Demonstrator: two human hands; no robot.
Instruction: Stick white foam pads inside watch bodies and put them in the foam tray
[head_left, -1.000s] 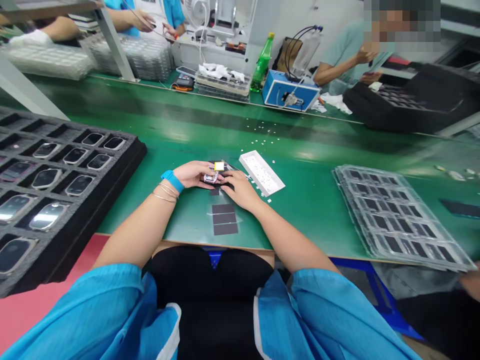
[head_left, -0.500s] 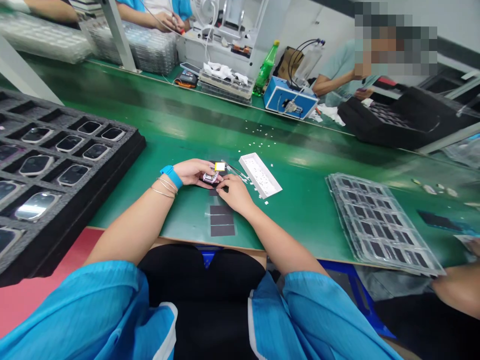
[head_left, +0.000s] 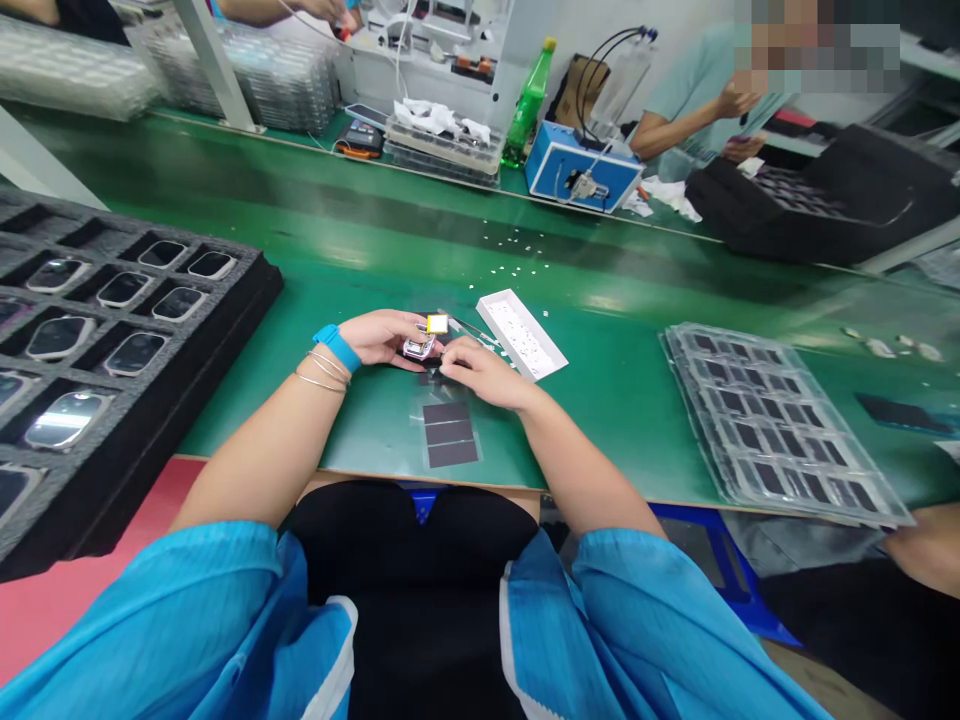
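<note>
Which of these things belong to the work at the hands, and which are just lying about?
At work:
left hand
small pink-and-silver part
yellow tag
right hand
white tray of small pieces
dark sheets in clear film

Lying about:
black foam tray of devices
clear tray of dark panels
green bottle
blue box

A black foam tray (head_left: 232, 345) of glossy rounded device panels sits on the green counter (head_left: 337, 270) at left; a stack of clear plastic trays (head_left: 780, 420) holding dark rectangles lies at right; farther along stand a blue metal box (head_left: 583, 165) and a green plastic bottle (head_left: 529, 105); beyond, a co-worker in a pale green top (head_left: 697, 70) sits behind a black tray (head_left: 817, 200).
</note>
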